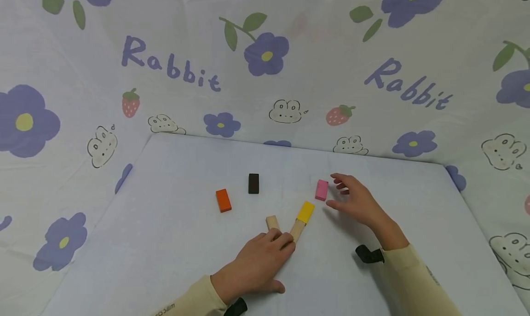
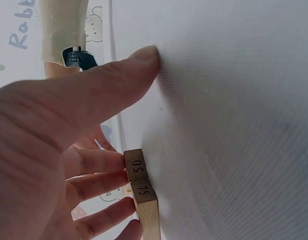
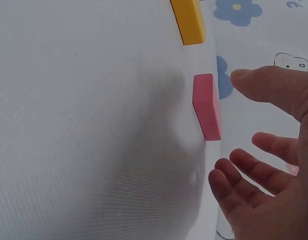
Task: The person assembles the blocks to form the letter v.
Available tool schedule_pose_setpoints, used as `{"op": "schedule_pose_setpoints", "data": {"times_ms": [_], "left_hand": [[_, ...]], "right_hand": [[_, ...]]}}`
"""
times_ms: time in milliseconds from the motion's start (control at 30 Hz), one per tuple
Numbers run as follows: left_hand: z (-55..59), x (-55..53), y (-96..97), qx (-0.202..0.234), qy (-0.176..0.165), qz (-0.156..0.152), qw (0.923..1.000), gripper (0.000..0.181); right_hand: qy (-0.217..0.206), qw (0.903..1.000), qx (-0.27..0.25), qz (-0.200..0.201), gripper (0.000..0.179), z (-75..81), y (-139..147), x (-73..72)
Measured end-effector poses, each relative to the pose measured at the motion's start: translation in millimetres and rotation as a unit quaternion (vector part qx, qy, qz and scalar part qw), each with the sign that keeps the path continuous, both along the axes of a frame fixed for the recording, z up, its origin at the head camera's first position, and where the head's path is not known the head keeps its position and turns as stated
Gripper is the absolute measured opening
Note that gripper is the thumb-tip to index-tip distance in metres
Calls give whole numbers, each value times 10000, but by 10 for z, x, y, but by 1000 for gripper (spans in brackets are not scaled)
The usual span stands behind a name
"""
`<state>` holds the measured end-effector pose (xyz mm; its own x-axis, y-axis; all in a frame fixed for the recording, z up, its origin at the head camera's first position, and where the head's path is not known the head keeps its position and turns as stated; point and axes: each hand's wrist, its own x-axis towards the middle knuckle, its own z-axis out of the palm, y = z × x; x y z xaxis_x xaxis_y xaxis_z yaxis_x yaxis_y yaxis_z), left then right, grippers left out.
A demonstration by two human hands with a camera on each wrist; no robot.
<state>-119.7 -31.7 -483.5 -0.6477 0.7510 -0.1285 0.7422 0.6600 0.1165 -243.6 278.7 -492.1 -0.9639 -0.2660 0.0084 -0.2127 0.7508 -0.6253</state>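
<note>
We have left hand (image 1: 261, 263) at lower center, fingers loose against wood blocks (image 1: 272, 222); right hand (image 1: 359, 200), center right, empty beside pink block (image 1: 321, 190).

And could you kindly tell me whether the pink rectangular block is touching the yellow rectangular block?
No, the right wrist view shows white table surface between the pink rectangular block and the yellow rectangular block.
</note>
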Motion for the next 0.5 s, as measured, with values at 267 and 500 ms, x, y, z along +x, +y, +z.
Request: {"op": "schedule_pose_setpoints", "data": {"times_ms": [267,500], "left_hand": [[17,3,0,-28,37,-5,10000,90],[28,9,-7,-20,54,10,10000,90]], "right_hand": [[-31,10000,75,45,79,-13,-8,-46],[-102,9999,73,39,79,-32,-23,-76]]}}
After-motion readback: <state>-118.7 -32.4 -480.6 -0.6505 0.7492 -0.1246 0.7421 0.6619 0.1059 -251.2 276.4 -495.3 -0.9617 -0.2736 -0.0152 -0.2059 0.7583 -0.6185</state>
